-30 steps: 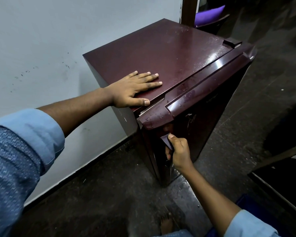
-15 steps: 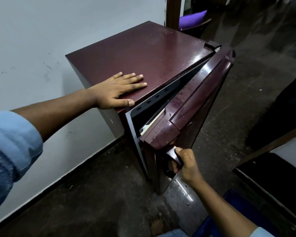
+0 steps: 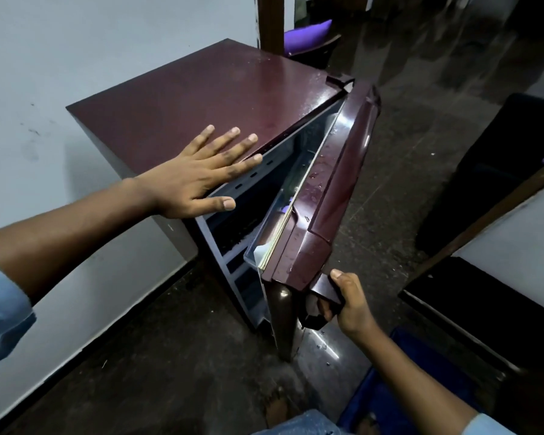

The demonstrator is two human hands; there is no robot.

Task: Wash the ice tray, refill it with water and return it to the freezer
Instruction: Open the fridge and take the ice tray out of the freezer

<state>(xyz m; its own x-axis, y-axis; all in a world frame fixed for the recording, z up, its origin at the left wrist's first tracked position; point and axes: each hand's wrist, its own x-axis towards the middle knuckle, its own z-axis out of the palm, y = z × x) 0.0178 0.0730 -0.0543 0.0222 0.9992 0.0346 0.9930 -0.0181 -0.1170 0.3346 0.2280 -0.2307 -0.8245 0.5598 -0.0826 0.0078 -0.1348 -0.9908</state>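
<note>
Here we are at the small maroon metal fridge [image 3: 201, 98], standing on the dark stone floor [image 3: 170, 356] with its back to the pale grey wall [image 3: 76, 42]. The left hand [image 3: 192, 183] lies flat on the fridge's top near the front corner, fingers straight and fanned apart, thumb reaching out over the front edge. Down low, the right hand [image 3: 352, 306] has the dark moulded handle [image 3: 324, 293] at the door's near corner, fingers curled tight round it and thumb pressed on top.

The glossy maroon door [image 3: 336, 189] stands partly open, hinged at the far side, with water droplets [image 3: 314, 177] beaded on its upper face. Through the gap there's a clear plastic door shelf [image 3: 264, 243] and a dark interior; the ice tray can't be made out in there, too shadowy to tell. A blue plastic crate [image 3: 390, 397] sits on the floor just beside the right forearm, and a purple cushion [image 3: 308, 34] shows beyond the fridge.
</note>
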